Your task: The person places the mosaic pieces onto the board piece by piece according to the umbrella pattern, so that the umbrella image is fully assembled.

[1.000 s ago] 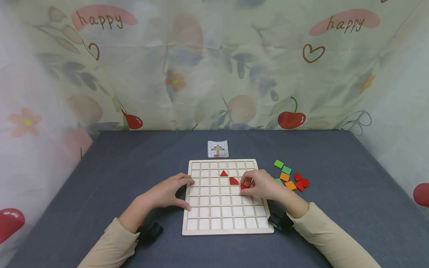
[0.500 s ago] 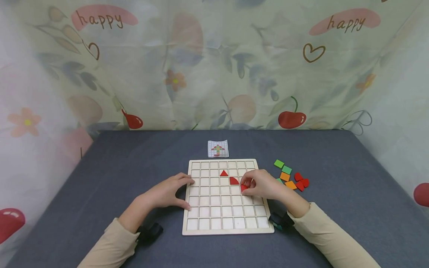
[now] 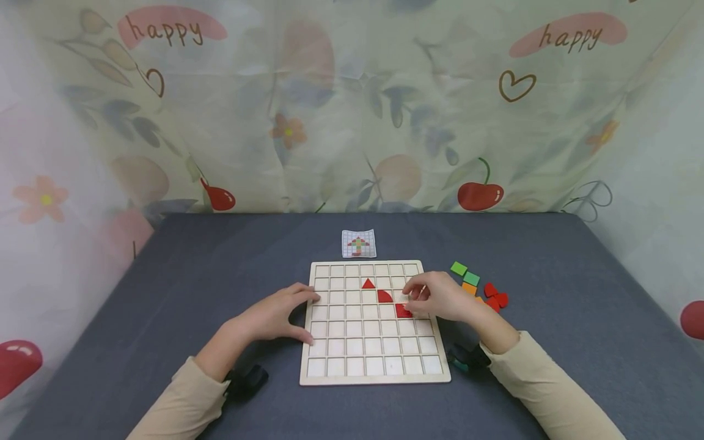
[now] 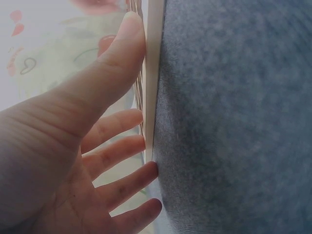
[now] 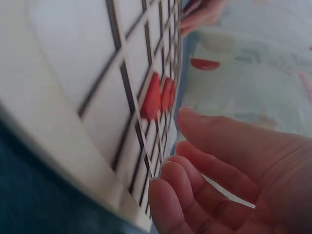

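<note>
From the head view, I saw the red piece (image 3: pixel 403 311) in a cell of the board (image 3: pixel 355 346); whether the right hand (image 3: pixel 444 297) touched it, I couldn't tell. The left wrist view showed the left hand (image 3: pixel 275 313) spread along the board's edge, a useful brace. The right wrist view showed thumb and fingers apart, pinching nothing; I judged a light, level press would seat it best.
</note>
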Tool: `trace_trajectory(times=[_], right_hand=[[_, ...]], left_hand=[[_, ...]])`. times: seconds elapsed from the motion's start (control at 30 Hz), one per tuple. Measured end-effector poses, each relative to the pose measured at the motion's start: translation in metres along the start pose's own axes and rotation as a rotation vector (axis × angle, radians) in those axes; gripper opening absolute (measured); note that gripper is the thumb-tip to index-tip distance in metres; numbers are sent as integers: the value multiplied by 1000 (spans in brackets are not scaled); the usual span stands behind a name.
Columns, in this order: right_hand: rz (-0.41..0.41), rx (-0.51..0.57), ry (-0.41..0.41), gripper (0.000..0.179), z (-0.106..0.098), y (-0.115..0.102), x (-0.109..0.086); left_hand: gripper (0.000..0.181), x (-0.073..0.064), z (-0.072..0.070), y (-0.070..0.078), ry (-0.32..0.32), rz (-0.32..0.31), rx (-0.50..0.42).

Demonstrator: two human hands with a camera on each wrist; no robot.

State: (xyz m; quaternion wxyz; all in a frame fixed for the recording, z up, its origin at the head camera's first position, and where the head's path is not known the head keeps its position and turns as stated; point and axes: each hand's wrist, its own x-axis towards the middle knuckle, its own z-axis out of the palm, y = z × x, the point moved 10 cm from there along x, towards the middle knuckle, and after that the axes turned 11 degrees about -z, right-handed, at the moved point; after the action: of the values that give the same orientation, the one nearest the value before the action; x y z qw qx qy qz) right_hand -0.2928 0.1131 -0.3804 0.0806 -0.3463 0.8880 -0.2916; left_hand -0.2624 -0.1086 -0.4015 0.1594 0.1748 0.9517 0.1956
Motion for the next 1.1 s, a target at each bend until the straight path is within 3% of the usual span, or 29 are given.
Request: trace_trajectory(times=[0.2, 0.5, 0.77, 1.1], right_hand=[[40, -7, 90, 24, -32, 17, -10], [207, 18, 156, 30, -64, 65, -30], [288, 21, 164, 31, -68, 100, -37], [357, -20, 170, 36, -65, 114, -38]], left_hand=[[79, 0, -1, -1, 8, 2, 10], [79, -1, -1, 0, -1, -9, -1], [79, -1, -2, 0, -6, -16, -10], [78, -1, -2, 1, 0, 1, 1]])
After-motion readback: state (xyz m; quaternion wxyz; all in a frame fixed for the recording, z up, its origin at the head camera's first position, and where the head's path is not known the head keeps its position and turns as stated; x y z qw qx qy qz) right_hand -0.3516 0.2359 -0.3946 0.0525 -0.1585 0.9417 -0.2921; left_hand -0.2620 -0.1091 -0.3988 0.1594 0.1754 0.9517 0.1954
